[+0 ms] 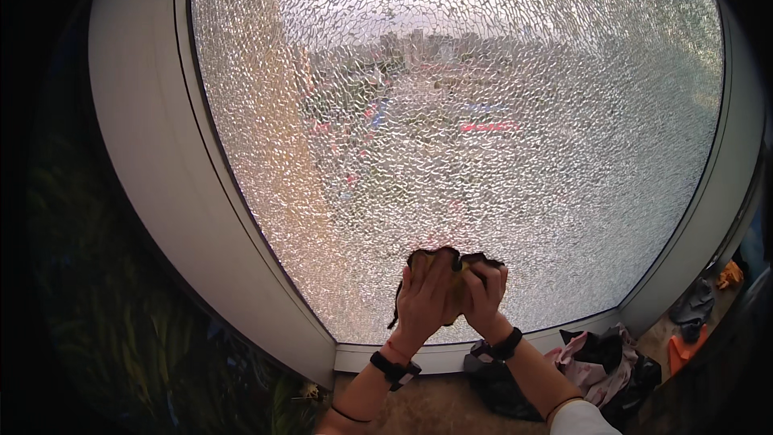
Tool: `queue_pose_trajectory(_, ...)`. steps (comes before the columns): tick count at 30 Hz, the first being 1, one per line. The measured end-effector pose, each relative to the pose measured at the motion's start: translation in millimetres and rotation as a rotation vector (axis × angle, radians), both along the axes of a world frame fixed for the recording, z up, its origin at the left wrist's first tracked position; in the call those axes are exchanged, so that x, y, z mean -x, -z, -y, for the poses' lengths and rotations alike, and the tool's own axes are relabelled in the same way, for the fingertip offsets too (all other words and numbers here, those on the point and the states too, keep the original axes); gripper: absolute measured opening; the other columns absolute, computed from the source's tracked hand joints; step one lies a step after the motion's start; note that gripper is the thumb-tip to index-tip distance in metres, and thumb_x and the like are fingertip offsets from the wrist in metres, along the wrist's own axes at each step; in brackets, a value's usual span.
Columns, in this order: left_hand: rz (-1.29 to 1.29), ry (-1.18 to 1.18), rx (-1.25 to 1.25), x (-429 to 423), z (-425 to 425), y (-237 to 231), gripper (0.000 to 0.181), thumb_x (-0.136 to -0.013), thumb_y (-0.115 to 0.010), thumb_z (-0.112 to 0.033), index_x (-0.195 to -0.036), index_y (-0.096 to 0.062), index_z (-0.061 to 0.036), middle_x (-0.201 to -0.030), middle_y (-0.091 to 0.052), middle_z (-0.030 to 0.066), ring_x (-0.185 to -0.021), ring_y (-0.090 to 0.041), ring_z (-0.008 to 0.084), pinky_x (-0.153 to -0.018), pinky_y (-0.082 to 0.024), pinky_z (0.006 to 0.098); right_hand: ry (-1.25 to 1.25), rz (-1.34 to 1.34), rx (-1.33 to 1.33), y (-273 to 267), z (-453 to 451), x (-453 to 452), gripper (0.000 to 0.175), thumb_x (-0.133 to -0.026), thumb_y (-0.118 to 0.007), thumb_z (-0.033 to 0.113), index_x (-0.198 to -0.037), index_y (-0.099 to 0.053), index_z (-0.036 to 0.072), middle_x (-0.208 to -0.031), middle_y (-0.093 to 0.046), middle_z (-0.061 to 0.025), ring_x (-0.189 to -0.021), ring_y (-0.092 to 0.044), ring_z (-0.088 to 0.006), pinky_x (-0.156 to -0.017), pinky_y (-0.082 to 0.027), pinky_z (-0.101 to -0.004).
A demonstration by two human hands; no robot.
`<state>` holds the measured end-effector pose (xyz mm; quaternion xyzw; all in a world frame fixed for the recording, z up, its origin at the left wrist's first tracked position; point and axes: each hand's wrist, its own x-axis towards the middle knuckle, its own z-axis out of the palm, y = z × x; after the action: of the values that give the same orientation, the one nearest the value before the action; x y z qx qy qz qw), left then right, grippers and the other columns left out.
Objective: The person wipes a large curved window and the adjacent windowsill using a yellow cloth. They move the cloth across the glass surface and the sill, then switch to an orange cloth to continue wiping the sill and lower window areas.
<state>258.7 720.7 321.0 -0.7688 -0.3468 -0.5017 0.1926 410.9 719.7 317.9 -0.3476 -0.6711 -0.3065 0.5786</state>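
Note:
A yellow cloth with a dark edging (454, 308) is pressed against the lower part of a large window pane (423, 193). The glass is covered all over in a fine crackle of lines; whether it is shattered or patterned, I cannot tell. My left hand (418, 309) lies over the cloth's left side with its fingers stretched upward. Over the right side, my right hand (487, 295) grips the cloth with bent fingers. Both hands are close together, just above the bottom frame (362, 357), and hide much of the cloth. Each wrist wears a black strap.
A pale frame (151, 133) borders the pane on the left. Below right, a black plastic bag (501, 383) and a crumpled pinkish bag (583, 353) lie on the brown floor (392, 405). Farther right are a grey bundle (691, 302) and an orange object (685, 350). Dark leafy shapes fill the left.

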Motion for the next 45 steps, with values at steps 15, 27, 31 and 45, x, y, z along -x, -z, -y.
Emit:
queue_pose_trajectory(15,0.121,-0.026,0.097,18.4,1.0,20.5,0.056,-0.094,-0.066,-0.026,-0.140,-0.058,0.0056,-0.153,-0.052,0.0208,-0.147,-0.040,0.0502,-0.118,-0.029,0.0636,-0.077,0.126,-0.002,2.8,-2.1,20.3,0.037,-0.076,-0.077,0.016,-0.113,-0.076,0.013,-0.115,-0.063,-0.0058,-0.087,-0.054,-0.0246,-0.077,-0.044,-0.0373)
queue_pose_trajectory(27,0.162,-0.128,0.006,44.0,-12.2,4.2,0.044,-0.098,-0.059,-0.023,-0.125,-0.060,0.0114,-0.149,-0.051,0.0276,-0.142,-0.043,0.0533,-0.117,-0.030,0.0669,-0.043,0.152,-0.044,-23.6,-14.0,55.9,0.030,-0.078,-0.077,0.022,-0.107,-0.077,0.017,-0.118,-0.064,-0.0043,-0.095,-0.057,-0.0238,-0.082,-0.046,-0.0388)
queue_pose_trajectory(31,0.175,-0.121,0.010,50.9,-6.7,28.2,0.046,-0.098,-0.058,-0.024,-0.126,-0.059,0.0129,-0.153,-0.046,0.0307,-0.143,-0.041,0.0554,-0.118,-0.028,0.0685,-0.082,0.214,0.026,-12.2,-5.5,58.4,0.034,-0.076,-0.078,0.020,-0.110,-0.077,0.016,-0.120,-0.063,-0.0026,-0.098,-0.057,-0.0219,-0.084,-0.045,-0.0373)
queue_pose_trajectory(45,0.281,-0.198,0.077,61.4,-12.2,2.7,0.052,-0.101,-0.055,-0.035,-0.127,-0.053,0.0103,-0.151,-0.039,0.0376,-0.144,-0.030,0.0610,-0.120,-0.020,0.0717,-0.065,0.189,-0.010,-40.4,-13.6,94.1,0.026,-0.076,-0.076,0.021,-0.102,-0.077,0.017,-0.110,-0.064,-0.0021,-0.085,-0.054,-0.0249,-0.076,-0.043,-0.0391)
